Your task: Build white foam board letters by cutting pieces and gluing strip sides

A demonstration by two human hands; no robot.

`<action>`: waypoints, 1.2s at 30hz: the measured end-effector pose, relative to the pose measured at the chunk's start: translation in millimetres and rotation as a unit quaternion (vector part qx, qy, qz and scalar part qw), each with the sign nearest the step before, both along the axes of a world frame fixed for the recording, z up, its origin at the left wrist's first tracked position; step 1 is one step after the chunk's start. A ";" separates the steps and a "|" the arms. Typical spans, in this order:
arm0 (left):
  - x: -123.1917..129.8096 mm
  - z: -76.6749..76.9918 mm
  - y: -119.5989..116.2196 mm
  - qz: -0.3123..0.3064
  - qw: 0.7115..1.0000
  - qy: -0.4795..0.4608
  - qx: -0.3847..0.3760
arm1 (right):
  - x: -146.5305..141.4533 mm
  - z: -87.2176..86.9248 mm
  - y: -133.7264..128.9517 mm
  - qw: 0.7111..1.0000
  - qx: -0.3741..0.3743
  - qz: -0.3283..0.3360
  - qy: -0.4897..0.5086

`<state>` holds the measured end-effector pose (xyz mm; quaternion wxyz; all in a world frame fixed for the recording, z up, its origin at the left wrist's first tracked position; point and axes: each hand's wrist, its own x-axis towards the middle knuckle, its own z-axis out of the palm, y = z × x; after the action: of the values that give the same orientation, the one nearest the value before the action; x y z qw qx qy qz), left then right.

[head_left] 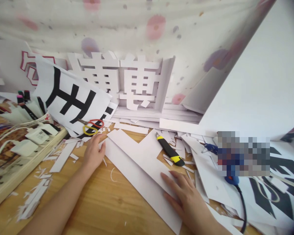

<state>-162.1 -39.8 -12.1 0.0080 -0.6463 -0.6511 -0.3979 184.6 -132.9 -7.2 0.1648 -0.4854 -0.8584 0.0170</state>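
Note:
Two long white board pieces lie diagonally on the wooden table, a narrower strip (137,156) partly over a wider one (134,178). My right hand (183,192) rests on their near right part with fingers apart. Beside their far left end is my left hand (95,151), its fingers apart and nothing held. Just beyond it lie scissors (90,126) with red and yellow handles. A black and yellow utility knife (170,150) sits on white board to the right of the strips.
White cut-out characters (139,78) stand at the back beside a printed sheet (71,98). At left is a power strip (36,158) with chargers and pens behind. A blue corded tool (231,176), partly pixelated, lies right among papers. White scraps (34,199) litter the table.

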 end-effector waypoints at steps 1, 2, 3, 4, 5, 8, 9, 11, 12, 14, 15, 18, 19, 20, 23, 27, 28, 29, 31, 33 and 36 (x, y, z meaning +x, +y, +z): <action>1.2 0.1 -0.1 0.002 1.000 -0.003 -0.002 | -1.2 0.6 0.1 1.000 -0.001 0.007 -0.002; 1.9 0.4 0.0 0.005 1.000 -0.005 -0.004 | -2.8 1.5 0.1 1.000 -0.001 0.012 -0.005; 2.3 0.7 0.0 0.006 1.000 -0.008 -0.005 | -4.8 2.5 -0.3 1.000 0.001 0.016 -0.011; 2.4 1.2 0.0 0.006 1.000 -0.011 -0.005 | -7.1 3.5 -1.0 1.000 0.004 0.021 -0.017; 2.4 1.7 -0.1 0.004 1.000 -0.014 -0.004 | -9.6 4.4 -2.3 0.999 0.007 0.027 -0.025; 2.3 3.7 -0.9 -0.005 1.000 -0.012 0.012 | -17.0 5.5 -7.3 0.998 0.013 0.056 -0.041; 2.5 4.5 -1.2 -0.008 1.000 -0.009 0.022 | -18.8 5.2 -8.5 0.997 0.015 0.065 -0.044; 3.3 5.9 -1.9 -0.012 0.999 0.001 0.038 | -20.1 3.5 -8.4 0.996 0.016 0.070 -0.051; 3.7 6.5 -2.1 -0.013 0.999 0.004 0.042 | -19.5 2.3 -6.9 0.996 0.019 0.062 -0.054; 4.7 7.9 -2.5 -0.017 0.999 0.006 0.039 | -16.1 -0.6 -1.4 0.997 0.028 0.036 -0.057; 5.2 8.5 -2.6 -0.018 0.999 0.005 0.034 | -13.7 -1.9 1.8 0.998 0.032 0.022 -0.056; 5.5 9.3 -2.2 -0.022 1.000 -0.003 0.021 | -6.9 -4.6 9.4 0.998 0.033 0.008 -0.051; 5.2 8.7 -1.7 -0.024 1.000 -0.005 0.020 | -5.4 -5.0 10.5 0.998 0.031 0.013 -0.050; 4.6 7.6 -1.0 -0.026 0.999 -0.006 0.020 | -4.3 -5.4 10.9 0.998 0.030 0.019 -0.050; 1.2 1.0 2.3 -0.037 0.999 -0.002 0.008 | -3.1 -6.4 9.9 0.998 0.029 0.025 -0.048; -3.8 -8.7 6.4 -0.054 0.997 0.008 -0.046 | -1.2 -8.5 9.3 0.998 0.013 0.030 -0.044; -4.1 -9.8 6.9 -0.062 0.996 0.009 -0.063 | 0.0 -8.8 9.7 0.998 0.008 0.034 -0.044; -3.5 -10.2 7.1 -0.075 0.994 0.013 -0.081 | 1.3 -8.9 10.1 0.998 0.001 0.037 -0.045; 0.2 -9.3 6.7 -0.109 0.987 0.029 -0.117 | 4.4 -8.2 10.9 0.998 -0.014 0.044 -0.045; 6.8 -7.8 5.2 -0.145 0.976 0.062 -0.153 | 7.2 -6.4 11.3 0.997 -0.031 0.050 -0.044; 16.3 -6.8 2.5 -0.169 0.957 0.127 -0.199 | 7.8 -2.4 9.4 0.997 -0.048 0.053 -0.032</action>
<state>-145.8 -37.3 -18.8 -0.1057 -0.7803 -0.5924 -0.1705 192.4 -123.5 -9.6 0.1127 -0.4470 -0.8859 0.0511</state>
